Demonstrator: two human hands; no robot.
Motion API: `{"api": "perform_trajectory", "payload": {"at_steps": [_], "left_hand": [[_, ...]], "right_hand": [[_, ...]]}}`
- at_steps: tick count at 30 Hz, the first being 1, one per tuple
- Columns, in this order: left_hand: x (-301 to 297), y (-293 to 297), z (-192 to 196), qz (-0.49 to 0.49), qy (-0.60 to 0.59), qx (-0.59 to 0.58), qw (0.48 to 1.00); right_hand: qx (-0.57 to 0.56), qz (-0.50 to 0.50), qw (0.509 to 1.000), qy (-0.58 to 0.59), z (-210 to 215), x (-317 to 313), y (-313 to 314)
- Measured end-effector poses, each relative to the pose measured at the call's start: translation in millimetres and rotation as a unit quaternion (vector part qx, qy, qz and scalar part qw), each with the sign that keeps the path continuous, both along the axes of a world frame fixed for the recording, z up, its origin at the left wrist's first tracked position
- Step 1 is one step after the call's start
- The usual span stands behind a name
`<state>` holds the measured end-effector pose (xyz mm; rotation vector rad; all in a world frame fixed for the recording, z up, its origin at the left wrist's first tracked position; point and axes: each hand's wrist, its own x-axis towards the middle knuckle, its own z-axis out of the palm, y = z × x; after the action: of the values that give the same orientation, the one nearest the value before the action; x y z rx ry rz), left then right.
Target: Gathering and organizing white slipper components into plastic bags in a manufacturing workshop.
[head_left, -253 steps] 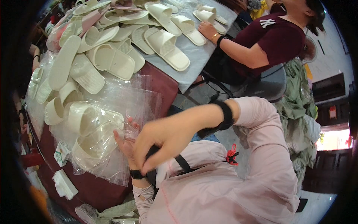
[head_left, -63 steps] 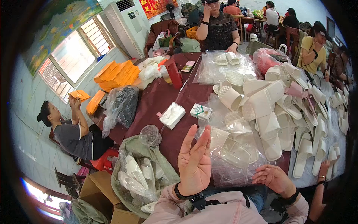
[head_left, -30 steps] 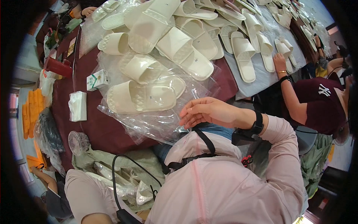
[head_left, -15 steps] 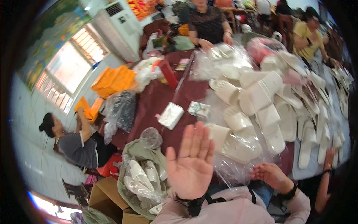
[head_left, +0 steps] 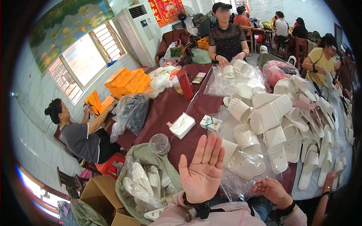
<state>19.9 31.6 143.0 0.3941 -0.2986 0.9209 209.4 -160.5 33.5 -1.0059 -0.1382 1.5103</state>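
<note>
My left hand (head_left: 202,171) is raised upright in front of the table, its palm toward me and its fingers stretched; nothing is in it. Lower right, my right hand (head_left: 272,191) hovers by the table's near edge, fingers loosely bent and apart, next to clear plastic bags (head_left: 236,184). I see nothing held in it. Just beyond my hands lie white slippers (head_left: 247,165), some on or in clear plastic. More white slippers (head_left: 271,113) are heaped behind them. To the left of my raised hand, a green sack (head_left: 130,171) holds several plastic-wrapped white slippers (head_left: 152,180).
A tissue pack (head_left: 182,125), a small white box (head_left: 211,122), a clear round container (head_left: 159,144) and a red box (head_left: 184,84) stand on the dark red tablecloth (head_left: 156,113). Orange packets (head_left: 126,83) lie at left. Cardboard box (head_left: 105,196) lower left. Co-workers sit around the table.
The view has shifted, so the table and slippers appear lower and further right, and the picture is sharper. My left hand stays raised with its palm toward me. My right hand stays near the plastic.
</note>
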Motion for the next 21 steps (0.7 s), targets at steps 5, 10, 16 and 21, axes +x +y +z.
{"api": "perform_trajectory", "payload": {"at_steps": [5,10,16,21], "left_hand": [[-7,-7,2,0.001,0.012,0.000,1.000],[-3,-27,-19,0.219,0.030,0.169,0.960],[-18,-75,-48,-0.166,-0.068,-0.035,0.983],[-28,-75,-55,-0.343,-0.188,-0.180,0.903]], "right_hand": [[0.008,0.001,1.000,0.002,-6,-8,-8],[0.015,0.010,1.000,0.001,-14,-9,-12],[0.034,0.041,0.999,-0.008,-8,-6,15],[0.049,0.032,0.998,0.010,-9,-1,6]]}}
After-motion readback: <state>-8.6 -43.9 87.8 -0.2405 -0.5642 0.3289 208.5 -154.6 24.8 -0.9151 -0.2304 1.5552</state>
